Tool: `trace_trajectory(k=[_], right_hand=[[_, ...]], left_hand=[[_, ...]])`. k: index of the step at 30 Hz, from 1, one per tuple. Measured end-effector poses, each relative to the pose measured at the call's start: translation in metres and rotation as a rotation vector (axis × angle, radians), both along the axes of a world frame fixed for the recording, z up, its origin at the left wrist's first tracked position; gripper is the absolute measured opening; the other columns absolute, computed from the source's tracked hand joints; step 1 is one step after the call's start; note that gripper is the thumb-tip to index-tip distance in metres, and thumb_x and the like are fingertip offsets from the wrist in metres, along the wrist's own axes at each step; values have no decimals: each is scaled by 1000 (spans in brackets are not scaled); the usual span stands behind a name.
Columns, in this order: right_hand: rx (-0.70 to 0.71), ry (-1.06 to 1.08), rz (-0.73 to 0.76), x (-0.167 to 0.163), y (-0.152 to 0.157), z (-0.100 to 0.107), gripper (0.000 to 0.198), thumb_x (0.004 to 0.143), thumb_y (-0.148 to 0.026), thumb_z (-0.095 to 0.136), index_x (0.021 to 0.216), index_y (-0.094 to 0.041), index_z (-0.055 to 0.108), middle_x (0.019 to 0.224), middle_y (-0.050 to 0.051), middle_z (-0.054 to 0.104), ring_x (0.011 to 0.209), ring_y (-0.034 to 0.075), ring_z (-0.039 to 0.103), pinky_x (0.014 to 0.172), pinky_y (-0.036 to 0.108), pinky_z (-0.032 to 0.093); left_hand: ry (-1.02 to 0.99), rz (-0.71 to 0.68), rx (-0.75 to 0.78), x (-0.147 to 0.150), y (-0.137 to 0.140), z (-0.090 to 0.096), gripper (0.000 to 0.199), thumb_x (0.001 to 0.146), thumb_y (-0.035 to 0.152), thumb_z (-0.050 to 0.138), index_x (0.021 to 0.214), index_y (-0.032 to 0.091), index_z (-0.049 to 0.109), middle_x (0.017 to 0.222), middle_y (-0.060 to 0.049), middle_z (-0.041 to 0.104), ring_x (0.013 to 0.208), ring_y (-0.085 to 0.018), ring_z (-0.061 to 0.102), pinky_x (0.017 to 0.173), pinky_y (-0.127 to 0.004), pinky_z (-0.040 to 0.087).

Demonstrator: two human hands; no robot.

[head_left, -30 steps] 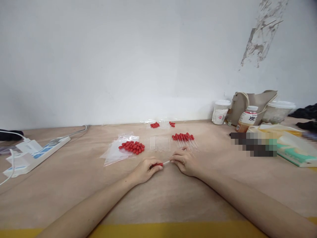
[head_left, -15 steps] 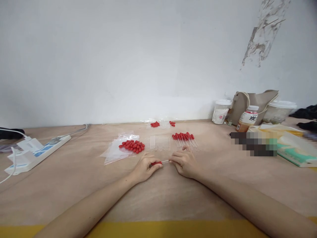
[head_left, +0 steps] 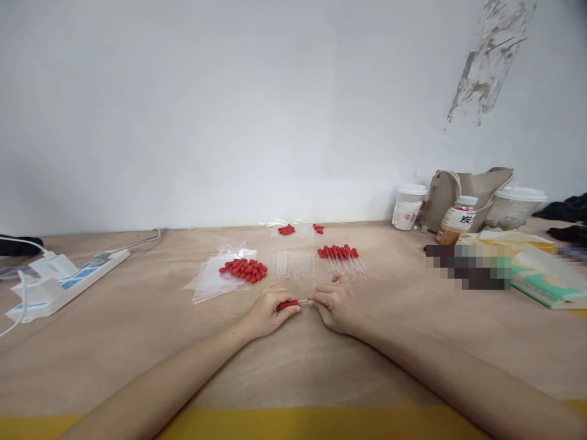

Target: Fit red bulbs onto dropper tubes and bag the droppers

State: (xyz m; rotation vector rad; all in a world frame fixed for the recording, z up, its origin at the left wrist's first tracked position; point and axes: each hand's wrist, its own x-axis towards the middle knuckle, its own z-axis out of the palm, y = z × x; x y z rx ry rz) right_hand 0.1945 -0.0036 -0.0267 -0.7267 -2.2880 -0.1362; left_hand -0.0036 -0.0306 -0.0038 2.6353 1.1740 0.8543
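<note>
Between thumb and fingers, my left hand grips a red rubber dropper bulb. My right hand pinches a thin clear glass dropper tube, whose near end meets the bulb. How deep the tube sits in the bulb I cannot tell. Beyond my left hand, a pile of red bulbs lies on clear plastic bags. A row of clear tubes lies in the middle, past both hands. Several droppers with red bulbs fitted lie side by side beyond my right hand.
Along the wall lie bags with more red bulbs. A power strip with chargers is at left. A lidded cup, a drink bottle, a grey bag and a tissue pack stand at right.
My right hand has moved slightly left, closer to my left hand, and less of the tube shows between them. The bulb stays in my left hand.
</note>
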Motion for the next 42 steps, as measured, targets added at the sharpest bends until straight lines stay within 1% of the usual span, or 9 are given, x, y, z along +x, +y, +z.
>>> trace_trajectory(k=[5, 12, 15, 17, 19, 21, 23, 31, 42], right_hand=[[-7, -44, -18, 1, 0, 7, 20, 83, -18, 44, 75, -20, 62, 68, 0, 62, 63, 9, 47, 79, 33, 18], [84, -307, -117, 6, -10, 26, 19, 81, -17, 44, 77, -19, 63, 76, 4, 62, 79, 17, 46, 79, 37, 19], [25, -322, -200, 13, -8, 29, 21, 80, -18, 44, 72, -18, 63, 74, 6, 62, 79, 17, 47, 78, 36, 20], [-95, -236, -315, 19, 0, 33, 22, 79, -22, 44, 70, -19, 64, 73, 5, 63, 76, 17, 49, 77, 35, 21], [-269, -109, -461, 24, 14, 37, 24, 78, -27, 45, 66, -21, 64, 69, 2, 63, 71, 16, 51, 76, 33, 23], [-419, -20, -588, 26, 31, 40, 28, 77, -32, 44, 60, -21, 63, 63, 0, 62, 66, 15, 52, 74, 31, 25], [-481, 5, -679, 23, 47, 41, 33, 77, -35, 42, 54, -20, 61, 60, 1, 61, 64, 15, 53, 74, 32, 25], [-413, -49, -868, -5, 80, 27, 28, 74, -33, 42, 63, -16, 62, 68, 7, 63, 69, 20, 56, 83, 40, 22], [-432, -114, -883, 0, 76, 25, 36, 78, -39, 39, 73, -15, 64, 77, 12, 65, 76, 24, 59, 82, 41, 25]], left_hand=[[-19, 3, 16, -2, 3, 0, 18, 80, 32, 55, 76, 17, 64, 66, 0, 61, 65, -13, 52, 66, -25, 37], [-87, 15, 10, -10, 9, -5, 17, 80, 30, 57, 92, 23, 65, 80, -1, 68, 77, -17, 59, 80, -33, 38], [-124, 51, -5, -13, 6, -7, 36, 83, 27, 52, 118, 24, 49, 104, -4, 61, 93, -19, 55, 83, -34, 40], [-168, 121, -4, -14, 4, -6, 48, 82, 26, 52, 127, 24, 37, 112, -6, 54, 96, -18, 52, 80, -32, 43], [-175, 153, -11, -14, 3, -5, 46, 80, 26, 54, 124, 23, 40, 109, -6, 53, 92, -18, 52, 76, -30, 45], [-132, 115, -17, -13, 2, -3, 33, 80, 24, 53, 113, 23, 49, 105, -5, 54, 90, -18, 52, 77, -30, 44], [-87, 51, -8, -12, 2, -2, 22, 80, 22, 52, 102, 22, 55, 103, -5, 54, 91, -18, 52, 79, -30, 43], [-46, 9, 4, -13, 0, -3, 13, 81, 20, 50, 89, 20, 60, 92, -4, 55, 83, -16, 53, 73, -28, 43], [-38, 10, -22, -12, 0, -1, 13, 82, 22, 49, 86, 19, 60, 91, -4, 57, 82, -16, 53, 73, -29, 43]])
